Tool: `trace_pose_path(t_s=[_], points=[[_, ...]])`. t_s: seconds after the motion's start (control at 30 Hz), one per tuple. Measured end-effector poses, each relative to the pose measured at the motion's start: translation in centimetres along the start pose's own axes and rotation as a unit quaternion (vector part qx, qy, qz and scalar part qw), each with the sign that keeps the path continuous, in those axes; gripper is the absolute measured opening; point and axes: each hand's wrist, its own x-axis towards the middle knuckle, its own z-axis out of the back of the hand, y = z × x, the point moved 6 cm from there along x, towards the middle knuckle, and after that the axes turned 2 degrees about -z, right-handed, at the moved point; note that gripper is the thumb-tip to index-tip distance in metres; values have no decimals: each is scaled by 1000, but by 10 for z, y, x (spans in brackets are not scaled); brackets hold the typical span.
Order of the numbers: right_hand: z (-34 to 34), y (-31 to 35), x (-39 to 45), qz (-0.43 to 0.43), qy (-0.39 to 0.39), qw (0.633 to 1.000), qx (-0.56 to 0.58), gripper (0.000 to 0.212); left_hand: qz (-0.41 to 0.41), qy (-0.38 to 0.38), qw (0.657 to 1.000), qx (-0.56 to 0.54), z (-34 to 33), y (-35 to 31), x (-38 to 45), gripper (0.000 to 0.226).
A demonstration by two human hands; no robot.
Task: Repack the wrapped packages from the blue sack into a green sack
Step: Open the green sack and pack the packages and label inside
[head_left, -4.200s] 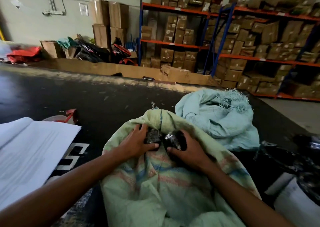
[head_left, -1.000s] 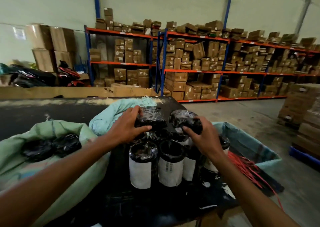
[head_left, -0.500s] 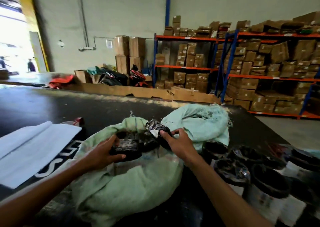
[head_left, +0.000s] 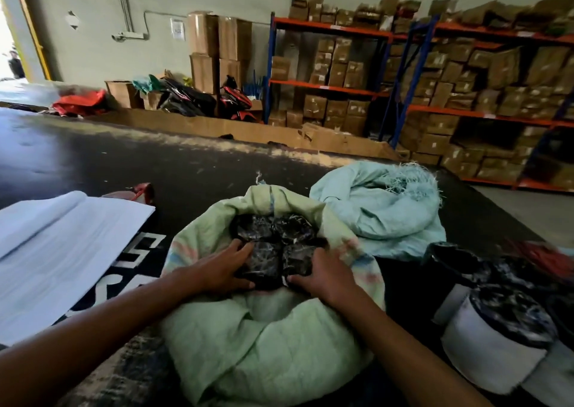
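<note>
The green sack lies open in front of me on the black table. Several black wrapped packages sit in its mouth. My left hand grips the near left package and my right hand grips the near right package; both packages are down inside the sack's mouth. Two more packages lie just behind them. More wrapped packages with white labels stand at the right. A pale blue sack is crumpled behind the green one.
White sheets lie at the left, with a red-handled item behind them. Red straps show at the far right. Shelving with cardboard boxes lines the back wall beyond the table's far edge.
I carried two packages from the standing group at the right over to the green sack. Both hands have now lowered them into its mouth, in front of the two lying there.
</note>
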Motion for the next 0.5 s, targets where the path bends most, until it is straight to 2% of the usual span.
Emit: trace_pose_path(t_s=[0.13, 0.23, 0.27, 0.33, 0.4, 0.5], points=[[-5, 9, 5, 16, -11, 995, -100, 75, -25, -5, 999, 22, 7, 6, -3, 85], [0, 14, 13, 67, 47, 981, -176, 75, -129, -69, 989, -28, 21, -12, -24, 55], [6, 16, 15, 83, 54, 973, -207, 77, -170, -57, 982, -59, 24, -22, -32, 45], [13, 29, 21, 133, 60, 962, -230, 75, -210, 31, 970, -117, 21, -35, -49, 33], [5, 51, 23, 217, 76, 949, -215, 74, -202, 133, 958, -152, 9, -40, -59, 27], [-25, 77, 21, 294, 60, 918, -258, 71, -191, 182, 949, -170, 0, -42, -65, 29]])
